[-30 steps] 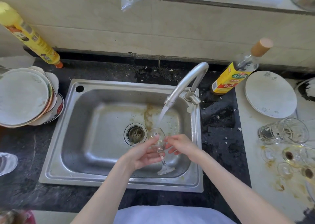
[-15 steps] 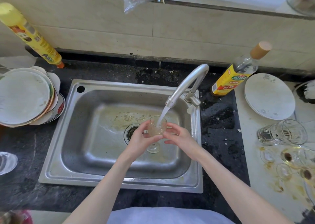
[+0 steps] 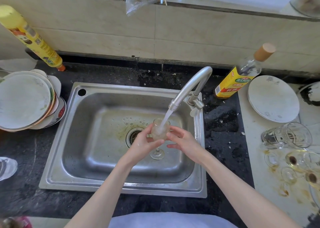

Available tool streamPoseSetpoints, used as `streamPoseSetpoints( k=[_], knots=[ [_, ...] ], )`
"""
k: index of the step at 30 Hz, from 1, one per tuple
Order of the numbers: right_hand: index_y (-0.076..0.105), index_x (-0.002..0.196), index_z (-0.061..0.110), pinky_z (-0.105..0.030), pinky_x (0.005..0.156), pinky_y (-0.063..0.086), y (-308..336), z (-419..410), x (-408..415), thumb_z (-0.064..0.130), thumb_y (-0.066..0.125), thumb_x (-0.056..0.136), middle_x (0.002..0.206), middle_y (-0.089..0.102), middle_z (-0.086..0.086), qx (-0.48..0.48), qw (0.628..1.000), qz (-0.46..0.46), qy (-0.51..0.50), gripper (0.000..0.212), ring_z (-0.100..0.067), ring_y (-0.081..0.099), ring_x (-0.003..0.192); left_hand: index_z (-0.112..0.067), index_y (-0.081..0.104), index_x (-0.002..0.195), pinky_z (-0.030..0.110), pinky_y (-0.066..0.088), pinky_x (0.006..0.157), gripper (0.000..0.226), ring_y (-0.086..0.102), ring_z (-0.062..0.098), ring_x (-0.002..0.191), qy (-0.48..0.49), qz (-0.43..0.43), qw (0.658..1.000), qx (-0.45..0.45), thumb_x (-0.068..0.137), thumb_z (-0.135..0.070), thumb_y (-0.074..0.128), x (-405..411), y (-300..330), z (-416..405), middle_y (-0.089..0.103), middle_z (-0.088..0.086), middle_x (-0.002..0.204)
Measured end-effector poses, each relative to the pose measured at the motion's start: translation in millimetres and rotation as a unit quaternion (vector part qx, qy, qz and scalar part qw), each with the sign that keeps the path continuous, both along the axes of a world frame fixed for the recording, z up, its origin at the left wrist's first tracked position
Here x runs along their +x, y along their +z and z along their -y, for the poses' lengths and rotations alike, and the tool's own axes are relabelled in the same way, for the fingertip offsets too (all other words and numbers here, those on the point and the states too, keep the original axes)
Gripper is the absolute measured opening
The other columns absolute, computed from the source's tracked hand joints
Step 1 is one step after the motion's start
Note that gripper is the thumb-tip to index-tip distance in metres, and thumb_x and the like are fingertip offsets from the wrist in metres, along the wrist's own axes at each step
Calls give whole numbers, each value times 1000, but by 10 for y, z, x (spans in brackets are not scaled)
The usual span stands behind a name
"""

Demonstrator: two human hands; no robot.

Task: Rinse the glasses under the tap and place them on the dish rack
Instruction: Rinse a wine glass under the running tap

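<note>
A small stemmed glass [image 3: 160,129] stands upright over the steel sink [image 3: 97,141], its bowl full of foaming water. The tap [image 3: 190,87] pours a stream straight into it. My left hand [image 3: 143,142] grips the bowl from the left, thumb and fingers curled round it. My right hand [image 3: 183,141] holds the bowl's right side with its fingertips. The glass's round foot [image 3: 157,155] hangs below my hands. Several dirty glasses [image 3: 292,163] and a tumbler lying on its side [image 3: 287,135] sit on the stained white board at the right.
A stack of plates [image 3: 26,101] sits left of the sink and one white plate [image 3: 273,98] at the back right. A yellow bottle [image 3: 31,38] leans at the back left, a yellow-labelled bottle [image 3: 242,75] behind the tap. A clear glass [image 3: 7,167] lies at the left edge.
The glass rose from a tilt low in the sink to upright under the tap's stream. It has filled with water, and both hands moved up with it.
</note>
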State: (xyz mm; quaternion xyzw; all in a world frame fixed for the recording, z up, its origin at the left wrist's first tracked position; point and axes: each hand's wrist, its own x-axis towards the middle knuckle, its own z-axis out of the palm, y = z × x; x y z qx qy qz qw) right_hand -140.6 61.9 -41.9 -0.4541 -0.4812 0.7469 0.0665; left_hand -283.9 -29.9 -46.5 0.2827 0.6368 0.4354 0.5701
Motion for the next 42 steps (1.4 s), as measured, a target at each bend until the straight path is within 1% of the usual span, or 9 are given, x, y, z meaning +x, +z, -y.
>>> streamPoseSetpoints(
  k=[5,8,11,15,20,24,34,39,42],
  knots=[
    [58,112,4,-20,63,53,23,44,-80,33,52,94,90,65,-3,-47,996,69,10,34,-12,63,76,-6,59,108,32,58,79,31,67,24,91,16,67,987,-147,85,-26,66,-16,49,-17,66,19,108],
    [59,106,0,-19,57,49,-14,105,-95,41,52,93,81,63,-7,-87,986,141,34,44,-14,61,66,0,59,100,32,58,76,43,70,26,86,1,110,961,-254,80,-37,70,0,19,21,68,22,98],
    [57,102,3,-22,60,50,-30,145,-100,44,54,91,79,62,-7,-104,980,166,22,43,-15,60,66,7,59,106,33,59,75,56,71,26,82,45,150,946,-283,75,-38,75,29,-49,63,69,21,94],
    [57,107,1,-26,66,56,-24,153,-78,42,56,91,85,62,-10,-112,982,149,3,44,-19,63,73,7,58,113,33,57,79,66,71,25,87,43,170,949,-261,71,-40,75,21,-38,76,69,21,100],
    [59,108,11,-42,87,55,26,110,-8,32,53,94,92,64,-5,-161,986,34,-28,26,-19,65,85,0,57,118,30,57,82,40,68,27,95,45,193,962,-186,91,-29,57,-85,75,63,69,17,105],
    [59,111,18,-41,90,52,35,112,-10,25,49,97,101,68,-3,-157,986,-25,-51,19,-18,65,94,-9,55,119,24,57,78,31,68,25,94,71,137,977,-144,93,-24,56,-115,122,42,69,9,105],
    [57,115,17,-37,95,49,22,103,-59,23,48,96,108,67,-5,-123,987,-70,-75,21,-18,65,97,-3,58,120,22,57,71,39,68,24,85,138,82,982,-97,84,-16,66,-98,110,21,67,19,106],
    [59,112,22,-28,93,46,26,153,-82,36,52,89,104,69,4,-93,990,-101,-44,29,-13,63,99,-8,62,113,22,53,76,32,68,17,81,121,11,990,-70,82,-12,69,-90,109,13,72,4,87],
    [55,120,23,-26,86,45,26,187,-165,40,39,97,103,66,3,-77,990,-95,-77,33,-11,61,88,-29,62,112,15,47,76,27,63,-6,77,67,-87,994,-21,88,-19,63,-27,129,-7,70,-19,75]
  ],
)
